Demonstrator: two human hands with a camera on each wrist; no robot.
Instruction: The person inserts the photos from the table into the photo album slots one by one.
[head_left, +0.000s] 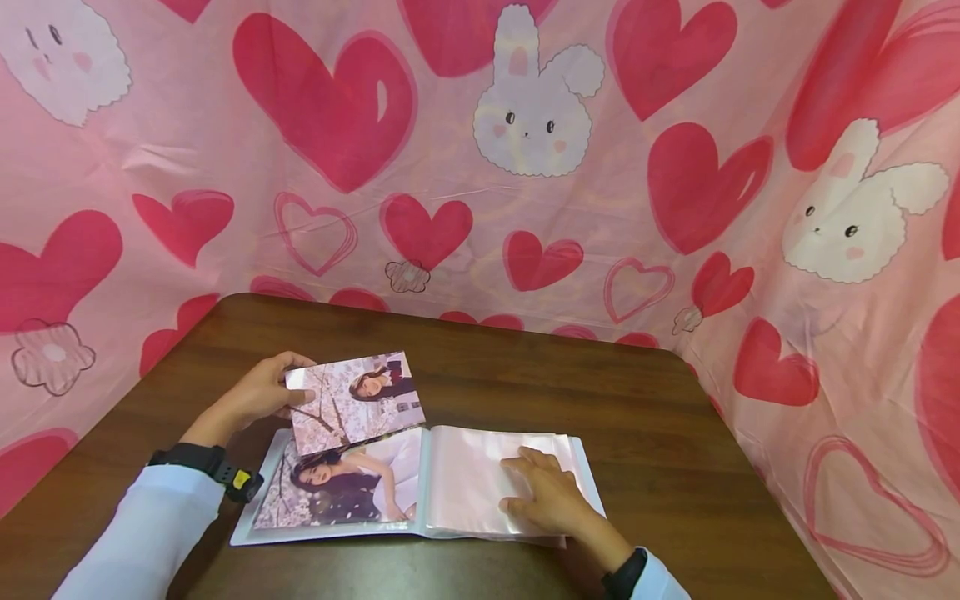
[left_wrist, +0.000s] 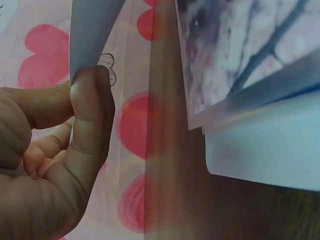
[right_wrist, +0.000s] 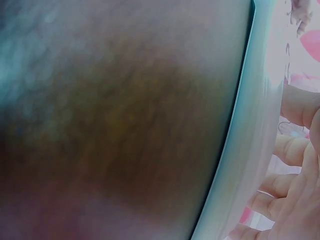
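My left hand [head_left: 264, 390] pinches a photo print [head_left: 356, 400] by its left end, between thumb and fingers. On the print are pink blossoms and a person in dark clothing. In the left wrist view, the thumb and fingers [left_wrist: 92, 115] grip its pale edge [left_wrist: 90, 40]. Below it lies an open photo album [head_left: 247, 532]. The left page holds a photo of a person in white [head_left: 352, 487], its upper edge partly covered by the print. My right hand [head_left: 551, 496] rests with spread fingers on the right page, a pale pinkish sleeve [head_left: 465, 483].
The album lies near the front of a dark wooden table [head_left: 525, 375]. Behind and on both sides hangs a pink cloth [head_left: 450, 167] with red hearts and white rabbits. A black band with a small device [head_left: 210, 468] is on my left wrist.
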